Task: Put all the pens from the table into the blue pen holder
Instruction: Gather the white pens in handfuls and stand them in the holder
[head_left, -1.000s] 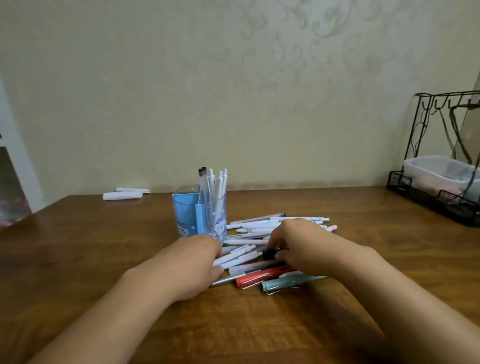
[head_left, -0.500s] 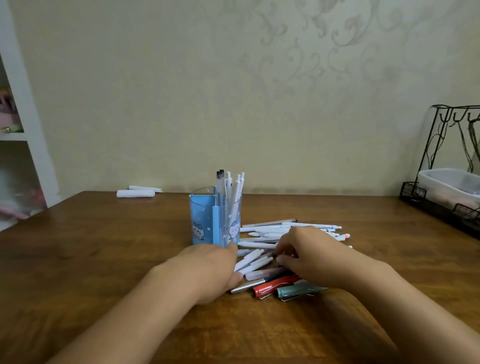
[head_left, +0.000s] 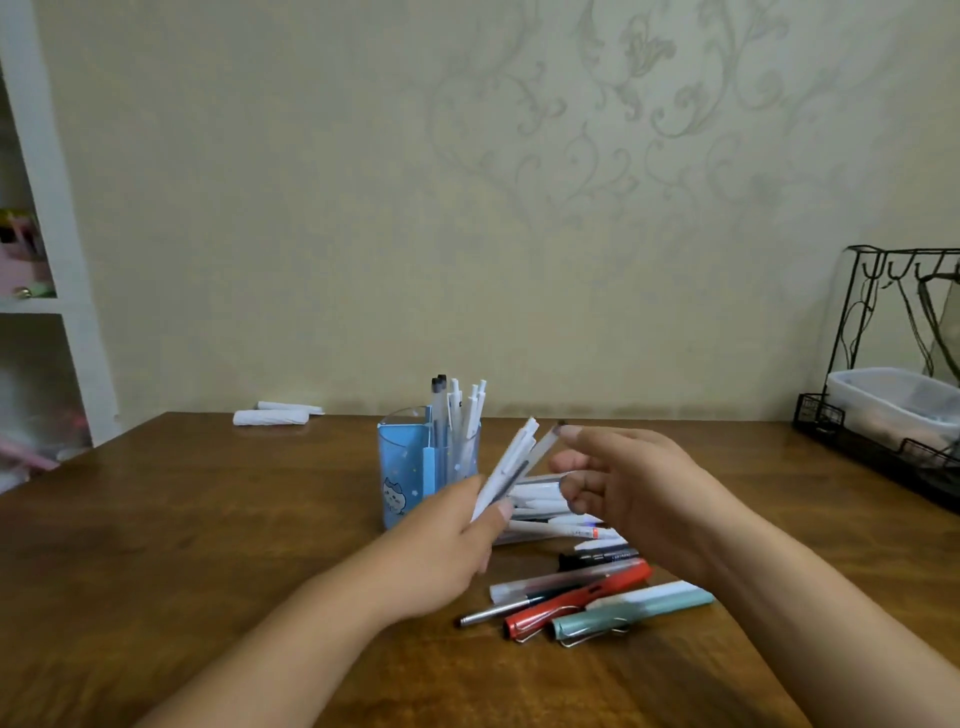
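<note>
Blue pen holder (head_left: 410, 475) at frame centre on the brown desk (head_left: 208, 519), already stocked with upright white pens; left hand (head_left: 447, 551) just in front of it, grip closed round a small bundle of white pens (head_left: 511, 467) slanting up and right; right hand (head_left: 628, 488) at centre right, fingers loosely curled, holding nothing, fingertips close to the bundle's upper ends; loose pile of pens (head_left: 561, 519) lying flat beneath both hands, with a red pen (head_left: 576, 605) and a teal pen (head_left: 631, 613) nearest the lower edge. Step in hand, by judgement: transfer of a gathered bundle to the holder. Next move: bundle turned upright, tips aligned over the holder's open mouth, then lowered among the pens inside without tipping the holder.
</note>
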